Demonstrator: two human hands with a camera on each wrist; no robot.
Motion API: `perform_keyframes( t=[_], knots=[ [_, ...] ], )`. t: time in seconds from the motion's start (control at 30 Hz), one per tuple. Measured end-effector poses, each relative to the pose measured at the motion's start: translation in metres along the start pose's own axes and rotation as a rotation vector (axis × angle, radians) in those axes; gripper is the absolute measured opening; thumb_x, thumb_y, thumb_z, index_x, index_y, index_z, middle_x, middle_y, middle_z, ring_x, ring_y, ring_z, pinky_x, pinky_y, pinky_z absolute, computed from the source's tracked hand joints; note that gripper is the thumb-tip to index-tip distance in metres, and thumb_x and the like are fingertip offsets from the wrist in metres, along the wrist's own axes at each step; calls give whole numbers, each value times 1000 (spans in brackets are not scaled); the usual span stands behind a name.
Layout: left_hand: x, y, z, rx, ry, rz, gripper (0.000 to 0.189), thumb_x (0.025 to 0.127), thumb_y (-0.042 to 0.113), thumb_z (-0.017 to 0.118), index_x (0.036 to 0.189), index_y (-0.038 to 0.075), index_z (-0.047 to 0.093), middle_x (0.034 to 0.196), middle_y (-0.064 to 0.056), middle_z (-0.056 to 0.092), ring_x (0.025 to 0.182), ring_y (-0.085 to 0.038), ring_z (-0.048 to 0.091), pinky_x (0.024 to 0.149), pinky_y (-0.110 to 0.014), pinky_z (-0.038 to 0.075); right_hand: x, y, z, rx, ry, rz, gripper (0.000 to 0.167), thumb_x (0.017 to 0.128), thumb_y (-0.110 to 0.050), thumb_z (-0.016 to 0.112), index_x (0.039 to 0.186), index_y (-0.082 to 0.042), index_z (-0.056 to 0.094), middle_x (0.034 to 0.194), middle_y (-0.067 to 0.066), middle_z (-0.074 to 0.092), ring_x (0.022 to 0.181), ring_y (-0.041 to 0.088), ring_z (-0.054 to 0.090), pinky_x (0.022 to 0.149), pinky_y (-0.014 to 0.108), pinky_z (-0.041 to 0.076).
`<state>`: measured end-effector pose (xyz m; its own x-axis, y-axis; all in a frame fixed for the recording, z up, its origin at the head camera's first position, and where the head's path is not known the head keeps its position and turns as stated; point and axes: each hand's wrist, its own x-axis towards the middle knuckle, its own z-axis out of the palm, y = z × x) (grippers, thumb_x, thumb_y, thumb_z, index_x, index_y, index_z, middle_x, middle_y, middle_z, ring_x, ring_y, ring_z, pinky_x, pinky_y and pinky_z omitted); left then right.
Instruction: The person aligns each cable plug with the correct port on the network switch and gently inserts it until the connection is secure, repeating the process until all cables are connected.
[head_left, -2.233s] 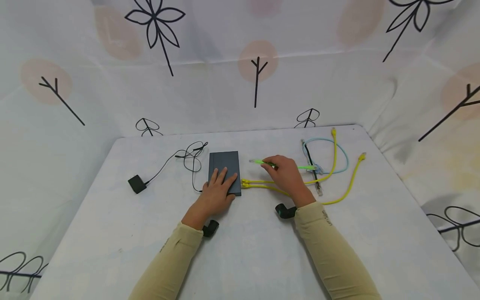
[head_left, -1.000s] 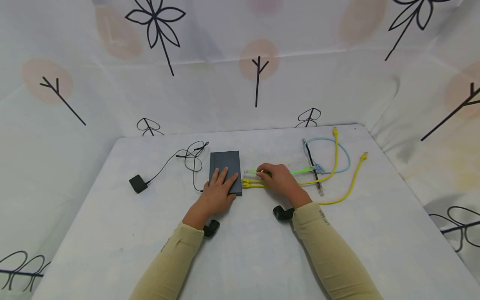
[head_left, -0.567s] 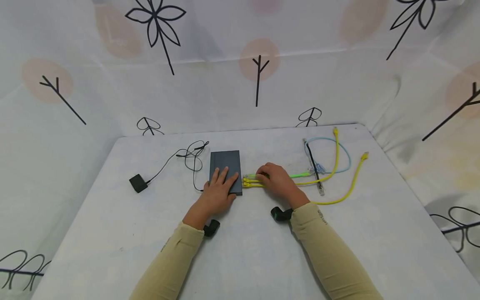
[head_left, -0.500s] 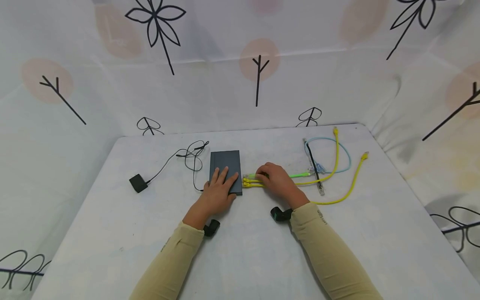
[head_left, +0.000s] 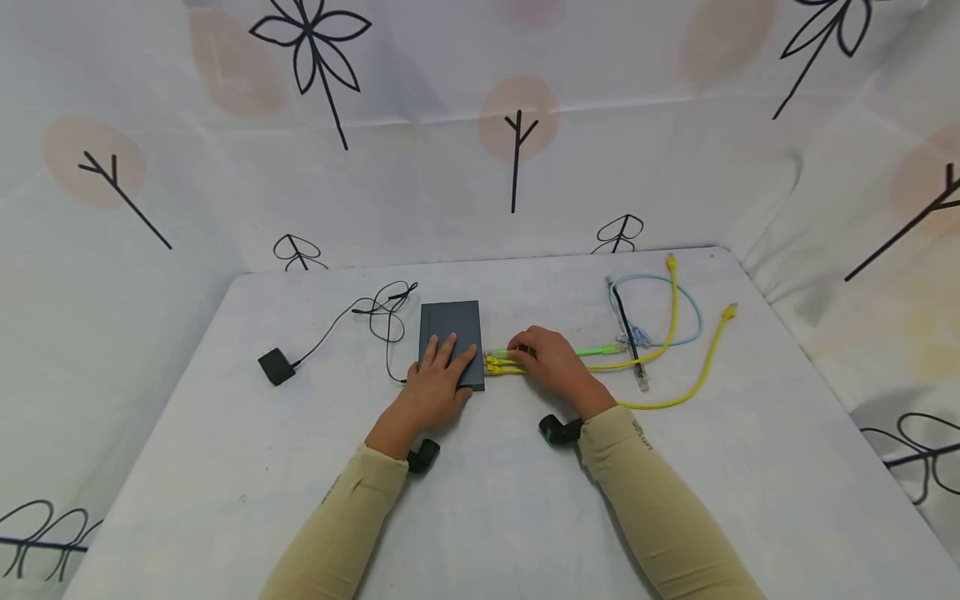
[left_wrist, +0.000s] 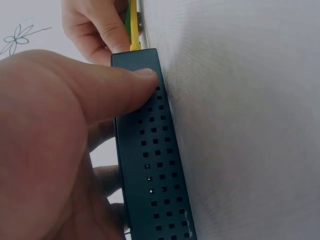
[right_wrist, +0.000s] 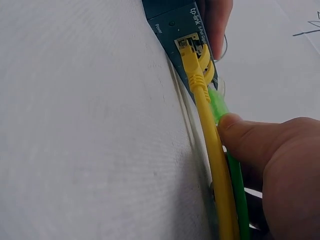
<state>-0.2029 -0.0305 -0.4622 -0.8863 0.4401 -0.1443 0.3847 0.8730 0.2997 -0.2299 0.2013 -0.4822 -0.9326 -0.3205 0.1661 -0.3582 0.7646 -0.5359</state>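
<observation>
A dark grey tp-link network switch [head_left: 452,318] lies flat on the table. My left hand [head_left: 430,392] rests on its top with fingers spread, and in the left wrist view the thumb [left_wrist: 122,82] lies against the vented side. My right hand [head_left: 553,364] pinches a short bright green network cable [head_left: 597,351] near one plug. In the right wrist view this green end [right_wrist: 218,104] is close to the port side; whether it sits in a port cannot be told. Yellow network cables [right_wrist: 210,135] are plugged into the switch beside it.
Right of the switch lie a black cable [head_left: 628,332], a light blue cable [head_left: 693,304] and the yellow cables' loose ends [head_left: 729,312]. A black power adapter [head_left: 277,367] is at left, its thin cord [head_left: 387,321] running to the switch. A patterned cloth backdrop surrounds the white table [head_left: 480,500].
My right hand has brought the green cable leftward and toward me, down to the switch's port side, then shifted slightly further left. The left hand has stayed on the switch.
</observation>
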Motion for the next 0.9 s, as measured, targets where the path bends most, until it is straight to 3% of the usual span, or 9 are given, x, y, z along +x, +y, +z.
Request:
perform_keyframes(
  t=[0.9],
  knots=[
    [-1,2,-2,12,-5,-10,63,100,38,50,156,30,22,165,-9,7,151,-36,-1,110,-66,24,2,-7,1,-4,0,2,20,96,-28,61,104,-14,73,95,2,66,84,17,61,77,35,49]
  ],
)
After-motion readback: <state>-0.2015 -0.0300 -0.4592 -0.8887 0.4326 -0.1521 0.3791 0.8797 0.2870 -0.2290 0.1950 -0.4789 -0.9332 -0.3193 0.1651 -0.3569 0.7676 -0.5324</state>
